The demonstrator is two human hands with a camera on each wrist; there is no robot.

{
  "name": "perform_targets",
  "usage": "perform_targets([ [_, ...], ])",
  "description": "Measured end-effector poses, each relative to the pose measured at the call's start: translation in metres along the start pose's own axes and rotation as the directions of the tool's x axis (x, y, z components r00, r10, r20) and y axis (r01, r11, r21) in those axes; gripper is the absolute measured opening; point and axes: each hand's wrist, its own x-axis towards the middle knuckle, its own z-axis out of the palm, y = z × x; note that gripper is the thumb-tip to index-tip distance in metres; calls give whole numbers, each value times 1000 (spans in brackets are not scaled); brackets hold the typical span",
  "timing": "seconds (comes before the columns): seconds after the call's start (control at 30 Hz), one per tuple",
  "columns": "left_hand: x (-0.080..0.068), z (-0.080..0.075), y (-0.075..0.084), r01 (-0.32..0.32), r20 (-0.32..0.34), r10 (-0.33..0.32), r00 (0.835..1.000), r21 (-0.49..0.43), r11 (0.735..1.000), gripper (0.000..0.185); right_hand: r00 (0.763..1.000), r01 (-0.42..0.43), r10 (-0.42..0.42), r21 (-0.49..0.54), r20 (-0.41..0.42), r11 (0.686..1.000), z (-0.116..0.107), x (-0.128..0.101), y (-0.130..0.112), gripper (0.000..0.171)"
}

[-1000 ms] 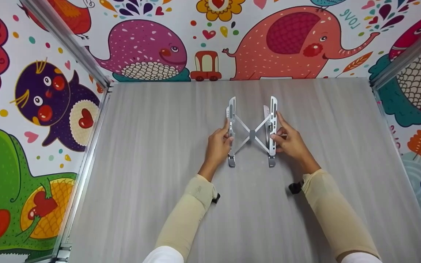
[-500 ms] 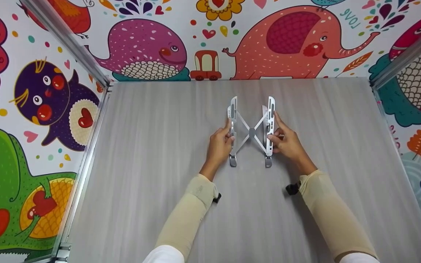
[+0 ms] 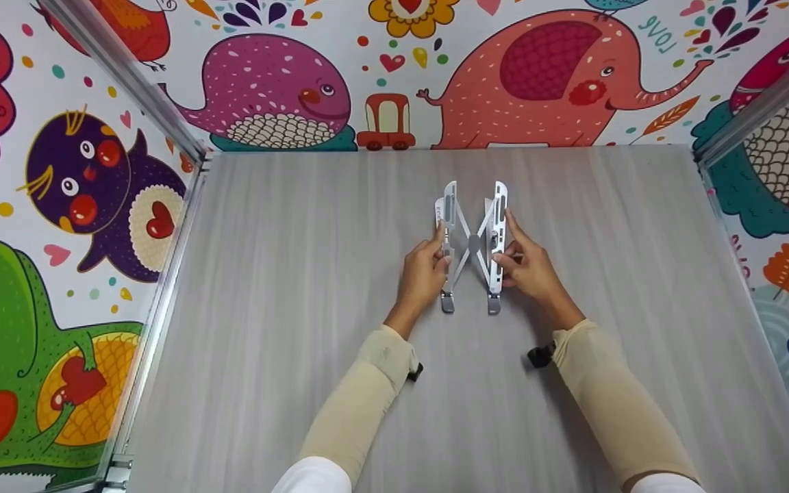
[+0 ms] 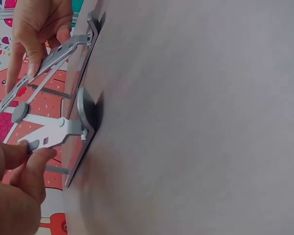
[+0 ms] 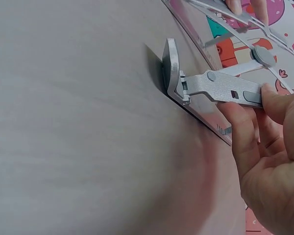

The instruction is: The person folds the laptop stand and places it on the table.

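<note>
Pinching the stand at frame centre, on the table, the left hand and right hand are gripping its side bars (fingertips near the crossing struts), risking a nip.

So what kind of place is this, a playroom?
Probably not a playroom, more like a small work booth. A bare grey table is boxed in by metal rails and cartoon-animal walls, and two hands fold a silver stand.

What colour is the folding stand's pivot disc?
Grey, on the silver folding stand; the pivot disc shows best in the right wrist view.
</note>
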Motion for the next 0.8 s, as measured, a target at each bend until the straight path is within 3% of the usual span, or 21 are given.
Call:
perform_targets([
  [0.2, -1, 6, 5, 8, 5, -8, 1000, 24, 1000, 67, 1000, -25, 25, 11, 16, 1000, 10, -8, -28, 87],
  [0.5, -1, 15, 9, -10, 24, 9, 1000, 30, 999, 68, 1000, -2, 2, -9, -28, 1000, 28, 2, -2, 90],
  [0.8, -5, 20, 13, -11, 44, 9, 999, 45, 999, 71, 995, 96, -100, -115, -29, 989, 40, 3, -8, 92],
])
